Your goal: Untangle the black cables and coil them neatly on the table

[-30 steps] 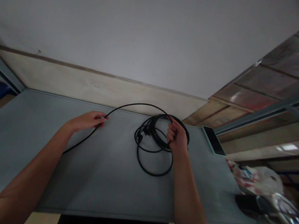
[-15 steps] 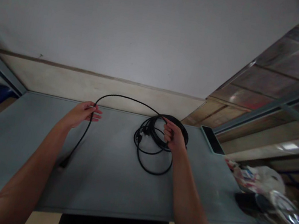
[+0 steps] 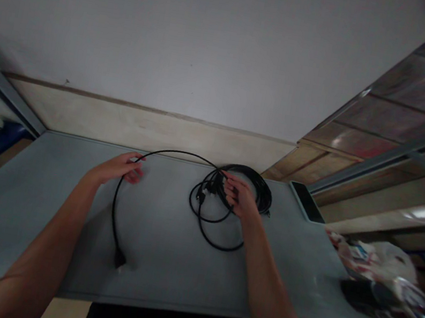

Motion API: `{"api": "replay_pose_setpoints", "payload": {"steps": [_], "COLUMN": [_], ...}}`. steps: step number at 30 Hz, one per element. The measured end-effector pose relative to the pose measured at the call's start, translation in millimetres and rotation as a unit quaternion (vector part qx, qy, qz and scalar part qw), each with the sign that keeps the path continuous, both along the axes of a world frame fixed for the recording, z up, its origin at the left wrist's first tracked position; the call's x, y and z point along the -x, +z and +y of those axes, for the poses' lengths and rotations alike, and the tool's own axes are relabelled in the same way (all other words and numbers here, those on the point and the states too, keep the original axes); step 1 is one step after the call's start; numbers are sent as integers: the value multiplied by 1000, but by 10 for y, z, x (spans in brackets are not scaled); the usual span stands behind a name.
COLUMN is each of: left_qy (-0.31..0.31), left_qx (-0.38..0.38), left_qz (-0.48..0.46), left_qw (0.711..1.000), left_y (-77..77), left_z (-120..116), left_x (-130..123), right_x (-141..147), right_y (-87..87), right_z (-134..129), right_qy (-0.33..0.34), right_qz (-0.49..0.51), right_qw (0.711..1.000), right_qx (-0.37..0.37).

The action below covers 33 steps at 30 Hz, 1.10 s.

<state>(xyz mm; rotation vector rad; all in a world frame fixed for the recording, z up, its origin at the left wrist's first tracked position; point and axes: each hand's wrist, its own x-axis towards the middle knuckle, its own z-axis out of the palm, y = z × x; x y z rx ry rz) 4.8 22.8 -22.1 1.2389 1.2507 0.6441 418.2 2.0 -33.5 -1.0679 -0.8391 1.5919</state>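
A thin black cable (image 3: 225, 204) lies partly coiled on the grey table, its plug (image 3: 119, 258) trailing loose.

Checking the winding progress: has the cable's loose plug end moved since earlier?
Yes. The plug slid right along the table, out from beside the left forearm.

Between my left hand (image 3: 119, 168) and right hand (image 3: 239, 199) the grey flat tabletop (image 3: 166, 238) lies bare; a hand could pass there toward the near edge. Obstacles: the thin black power cable (image 3: 164, 152) arcs from the left hand across the far side to the coiled black cable bundle (image 3: 229, 205) under my right hand. Its loose end drops toward me, ending in a black plug (image 3: 119, 258) near the front edge. Far right corner: flat dark rectangular device (image 3: 307, 202). Right end of table: crumpled plastic bags and clutter (image 3: 376, 273). Left part of tabletop bare.
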Motion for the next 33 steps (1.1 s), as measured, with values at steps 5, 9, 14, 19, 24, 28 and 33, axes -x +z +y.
{"api": "replay_pose_setpoints", "payload": {"steps": [5, 9, 14, 19, 24, 28, 33], "left_qy": [-28, -116, -122, -63, 28, 102, 175], "left_qx": [-254, -387, -399, -404, -389, -364, -308], "left_qz": [192, 247, 250, 259, 239, 249, 238], "left_qw": [948, 881, 874, 875, 889, 892, 904], "left_y": [-115, -141, -157, -133, -148, -105, 16], "left_z": [-13, -169, -241, -101, 37, 84, 92], "left_x": [-414, -854, -1007, -730, -397, -179, 91], "right_x": [216, 434, 597, 480, 228, 43, -162], "right_y": [26, 10, -14, 0, 56, 142, 199], "right_z": [-113, -209, -273, -245, -183, -188, -191], "right_qy": [142, 164, 173, 274, 329, 340, 303], "right_qz": [-33, -11, 3, -66, -96, -80, -57], "right_qw": [988, 985, 985, 958, 937, 935, 950], "right_qx": [53, 40, 25, 52, 68, 60, 51]}}
